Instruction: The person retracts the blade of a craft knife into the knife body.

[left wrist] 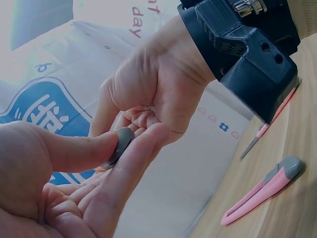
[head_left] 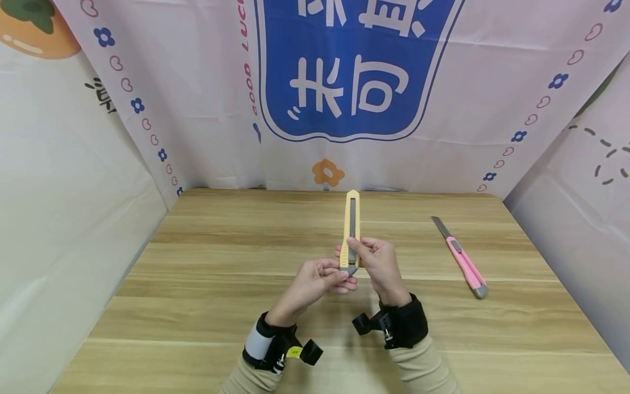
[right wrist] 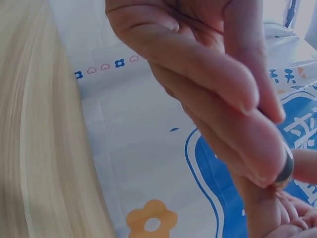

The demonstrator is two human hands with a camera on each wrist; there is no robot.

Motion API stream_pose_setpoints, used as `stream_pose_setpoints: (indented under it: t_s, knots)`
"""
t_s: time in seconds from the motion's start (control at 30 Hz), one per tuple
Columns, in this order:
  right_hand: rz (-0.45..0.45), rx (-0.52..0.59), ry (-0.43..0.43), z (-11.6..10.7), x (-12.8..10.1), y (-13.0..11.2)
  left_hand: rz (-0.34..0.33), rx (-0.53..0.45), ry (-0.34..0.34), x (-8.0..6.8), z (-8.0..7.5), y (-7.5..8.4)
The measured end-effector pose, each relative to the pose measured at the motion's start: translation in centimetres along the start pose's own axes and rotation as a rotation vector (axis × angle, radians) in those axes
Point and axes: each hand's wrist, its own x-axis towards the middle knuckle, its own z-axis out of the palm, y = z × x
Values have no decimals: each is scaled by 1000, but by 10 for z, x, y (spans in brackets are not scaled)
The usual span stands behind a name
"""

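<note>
Above the table (head_left: 197, 306), the right hand (head_left: 381, 265) grips the yellow knife (head_left: 351, 224) upright while the left hand (head_left: 315, 282) pinches its grey cap (left wrist: 119, 146); the cap seemingly needs pulling off next.

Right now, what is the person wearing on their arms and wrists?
Both hands are bare. The left hand has a beige sleeve behind a black wrist strap with a white band and a small yellow label; a black camera block sticks out from it. The right hand has the same beige sleeve and a wide black wrist strap, with a black camera mount and a metal buckle.
</note>
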Motion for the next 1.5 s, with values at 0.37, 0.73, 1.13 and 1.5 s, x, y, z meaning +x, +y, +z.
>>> stream_pose_setpoints:
  t_s: [0.37,0.73,1.13,1.5]
  knots:
    - [7,2,-17,0,-1,-2,-7,4,6,0,-1,1]
    - [2,-1,-32,-2,-1,-2,2,-6,14,-1,1,2]
    - [-1,24,-41,0,-3,-2,2,-1,12,-1,0,3]
    - [-11,-51,51,7,-3,0,26,-9,9,1,1,-2]
